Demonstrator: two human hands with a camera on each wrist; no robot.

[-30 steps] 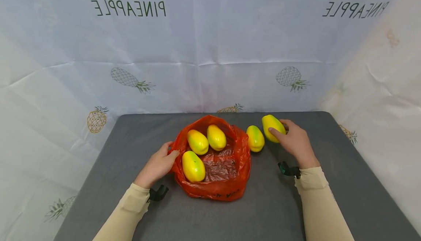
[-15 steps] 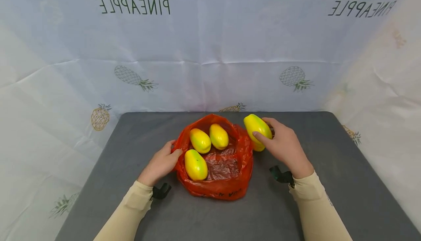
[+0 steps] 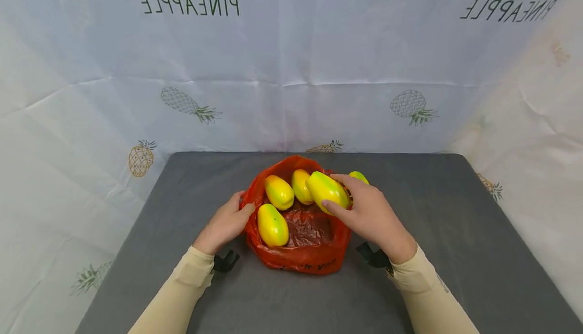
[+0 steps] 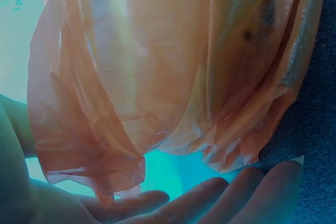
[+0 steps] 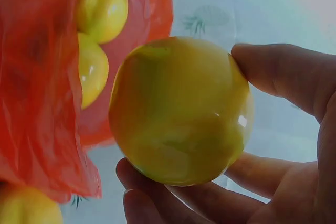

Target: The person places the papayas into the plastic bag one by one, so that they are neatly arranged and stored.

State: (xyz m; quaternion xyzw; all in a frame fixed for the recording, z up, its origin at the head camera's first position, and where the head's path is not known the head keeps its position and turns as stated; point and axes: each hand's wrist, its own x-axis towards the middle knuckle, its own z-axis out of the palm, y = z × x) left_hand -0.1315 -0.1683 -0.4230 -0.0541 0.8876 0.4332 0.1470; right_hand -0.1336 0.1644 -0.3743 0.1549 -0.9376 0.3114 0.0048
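A red plastic bag [image 3: 296, 260] stands with its mouth spread wide on the grey table. My left hand [image 3: 225, 225] holds its left rim, the thumb over the edge; in the left wrist view the thin plastic [image 4: 147, 77] hangs above the fingers. Three yellow-green papayas lie inside: one at the front left [image 3: 273, 225], one behind it [image 3: 279, 192] and one at the back [image 3: 299, 186]. My right hand [image 3: 375, 217] grips another papaya [image 3: 327, 191] between thumb and fingers, over the bag's right side. The right wrist view shows this fruit [image 5: 181, 114] beside the red plastic.
One more papaya [image 3: 359, 176] lies on the table just right of the bag, partly hidden behind my right hand. A white pineapple-print cloth [image 3: 282, 60] hangs behind the grey table [image 3: 455, 253] and along its sides.
My right hand has carried its papaya leftward, past the one on the table, to over the bag's opening. The left hand keeps its hold on the rim.
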